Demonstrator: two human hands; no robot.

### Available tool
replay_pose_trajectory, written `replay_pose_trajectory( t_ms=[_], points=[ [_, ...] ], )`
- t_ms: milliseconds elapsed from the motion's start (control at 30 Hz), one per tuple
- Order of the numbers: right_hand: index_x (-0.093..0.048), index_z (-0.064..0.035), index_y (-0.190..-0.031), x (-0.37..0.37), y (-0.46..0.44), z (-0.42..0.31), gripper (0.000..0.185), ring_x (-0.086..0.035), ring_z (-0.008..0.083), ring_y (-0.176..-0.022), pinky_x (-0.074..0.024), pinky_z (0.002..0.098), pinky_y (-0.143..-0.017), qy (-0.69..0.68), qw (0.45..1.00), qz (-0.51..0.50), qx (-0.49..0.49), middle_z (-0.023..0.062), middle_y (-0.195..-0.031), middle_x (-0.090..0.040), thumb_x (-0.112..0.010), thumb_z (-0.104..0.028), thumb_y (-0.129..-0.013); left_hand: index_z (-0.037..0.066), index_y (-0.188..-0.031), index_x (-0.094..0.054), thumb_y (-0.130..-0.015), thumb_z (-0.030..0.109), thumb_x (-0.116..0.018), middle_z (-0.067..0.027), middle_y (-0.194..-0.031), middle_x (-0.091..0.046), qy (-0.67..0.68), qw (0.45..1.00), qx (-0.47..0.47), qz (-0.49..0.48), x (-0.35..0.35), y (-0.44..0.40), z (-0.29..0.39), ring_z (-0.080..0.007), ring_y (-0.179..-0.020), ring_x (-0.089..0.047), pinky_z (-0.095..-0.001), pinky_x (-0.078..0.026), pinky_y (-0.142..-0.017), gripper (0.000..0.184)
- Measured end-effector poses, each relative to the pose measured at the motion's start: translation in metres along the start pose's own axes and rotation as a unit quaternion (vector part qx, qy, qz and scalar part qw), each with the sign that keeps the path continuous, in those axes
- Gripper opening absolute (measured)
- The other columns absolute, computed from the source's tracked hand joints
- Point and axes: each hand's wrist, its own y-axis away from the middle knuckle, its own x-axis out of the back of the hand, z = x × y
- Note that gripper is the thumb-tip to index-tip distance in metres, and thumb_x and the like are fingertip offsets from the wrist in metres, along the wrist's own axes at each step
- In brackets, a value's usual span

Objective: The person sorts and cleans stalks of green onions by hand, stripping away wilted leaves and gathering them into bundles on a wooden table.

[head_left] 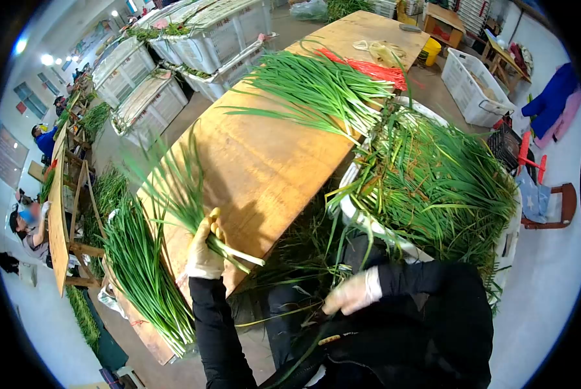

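Observation:
My left hand [206, 249], in a pale glove, is closed around a small bunch of garlic chives [183, 194] above the wooden table. The leaves point up and left; the white stem ends stick out at lower right. My right hand [354, 293], also gloved, is over my lap, smeared by motion, with thin leaf scraps beside its fingers. I cannot make out whether it grips any. A neat pile of chives [141, 269] lies along the table's left edge. Another chive pile [316, 87] lies at the far right of the table [264, 155].
Right of me stands a white crate [362, 217] heaped with leaf trimmings [433, 172]. Red ties [368, 68] lie on the table's far part. Stacked white crates [219, 42] stand beyond the table, another white crate [475, 91] at right. Other people [34, 230] work at left.

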Motion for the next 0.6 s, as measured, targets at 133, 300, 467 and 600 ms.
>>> replay_pose_trajectory(
  t_ms=[133,300,467,600],
  points=[
    [-0.047,-0.0094,-0.115,0.117,0.035,-0.042,0.037,-0.051,0.023,-0.098,-0.0408,0.0313,-0.086,0.149,0.884,0.353,-0.268,0.0104,-0.111,-0.051,-0.041,-0.031,-0.085,-0.003,-0.098,-0.049,-0.08,0.004,-0.05,-0.0142,-0.104,-0.054,0.039,0.996,0.081,0.003,0.004,-0.012,-0.034,-0.0152,-0.072,-0.057,-0.0249,-0.051,-0.066,0.02],
    [-0.051,-0.0032,-0.102,0.146,0.001,-0.044,0.051,-0.057,0.0254,-0.081,-0.0446,0.0344,-0.072,0.058,0.86,0.452,-0.228,0.0138,-0.088,-0.059,-0.045,-0.049,-0.08,-0.002,-0.113,-0.044,-0.08,0.006,-0.05,-0.0111,-0.112,-0.051,0.002,0.996,0.03,-0.085,-0.026,0.005,-0.062,-0.0168,-0.09,-0.054,-0.0292,-0.045,-0.081,0.034],
    [-0.042,-0.0022,-0.105,0.094,-0.067,-0.026,0.041,-0.057,0.026,-0.083,-0.044,0.0347,-0.072,0.024,0.884,0.425,-0.193,0.0181,-0.096,-0.055,-0.052,-0.033,-0.081,-0.001,-0.118,-0.042,-0.081,0.01,-0.05,-0.0101,-0.118,-0.047,0.008,0.991,0.004,-0.132,-0.052,0.019,-0.086,-0.0148,-0.106,-0.043,-0.0293,-0.035,-0.089,0.039],
    [-0.043,-0.0044,-0.095,0.057,-0.088,-0.029,0.013,-0.049,0.0109,-0.052,-0.0415,0.0251,-0.05,-0.142,0.853,0.488,-0.121,0.0026,-0.06,-0.048,-0.046,-0.012,-0.085,-0.001,-0.114,-0.042,-0.078,0.017,-0.056,-0.0137,-0.121,-0.043,0.064,0.985,0.063,-0.145,-0.044,0.029,-0.074,-0.0235,-0.105,-0.046,-0.0342,-0.036,-0.093,0.043]
  ],
)
